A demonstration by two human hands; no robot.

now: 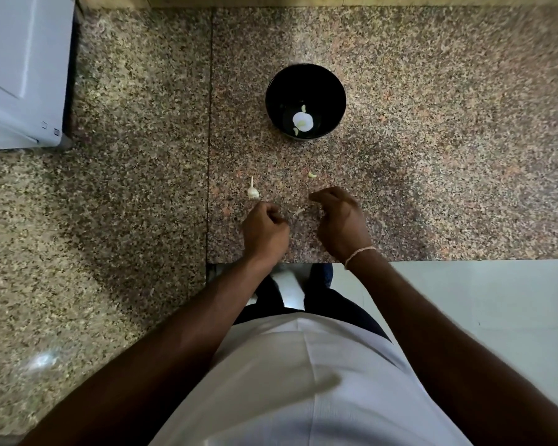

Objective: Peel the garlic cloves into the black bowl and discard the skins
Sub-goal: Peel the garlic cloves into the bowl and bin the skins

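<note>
No readable writing or brand marks anywhere in view. Far left: a white appliance (20, 69), smooth glossy casing with square corners, sitting on the speckled granite counter (432, 123); the stone is polished, in brown, pink and black grain, with a straight seam running front to back.

Left of centre: a garlic piece (252, 190), off-white and papery with a thin pointed stem, lies on the stone just beyond the left hand (264, 233). That hand's fingers are curled tight into a fist; what it grips, if anything, cannot be told, since the fingertips are hidden.

Between the hands: a thin pale skin scrap (297, 211) on the counter.

Centre, further back: the black bowl (305, 103), round, glossy and deep, well apart from both hands. Inside are a few small pale peeled cloves and a bright round reflection.

Right of centre: a small curved pale clove (312, 175) lies just beyond the right hand (340, 220). That hand's fingers are bent downward and loosely curled; whether anything is held cannot be told. A thin pale bracelet (360, 254) circles the wrist.
</note>
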